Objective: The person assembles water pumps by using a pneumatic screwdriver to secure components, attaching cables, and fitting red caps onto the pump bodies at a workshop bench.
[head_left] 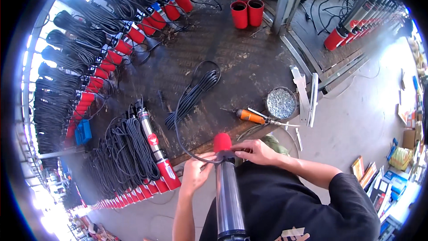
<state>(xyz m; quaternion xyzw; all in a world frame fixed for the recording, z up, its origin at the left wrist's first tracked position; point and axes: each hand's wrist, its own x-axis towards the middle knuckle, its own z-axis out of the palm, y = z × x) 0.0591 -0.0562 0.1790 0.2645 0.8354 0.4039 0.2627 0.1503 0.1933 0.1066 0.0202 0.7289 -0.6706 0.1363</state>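
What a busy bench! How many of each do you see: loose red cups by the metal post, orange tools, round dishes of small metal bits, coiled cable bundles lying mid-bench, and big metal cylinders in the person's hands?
Red cups: 3
Orange tool: 1
Round dish: 1
Cable bundle: 1
Metal cylinder: 1
Total: 7

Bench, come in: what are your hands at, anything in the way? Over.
Left hand, right hand: both at the red-tipped end of the metal cylinder. Black cable passes beside the left hand, possible snag. Orange tool lies clear of both.
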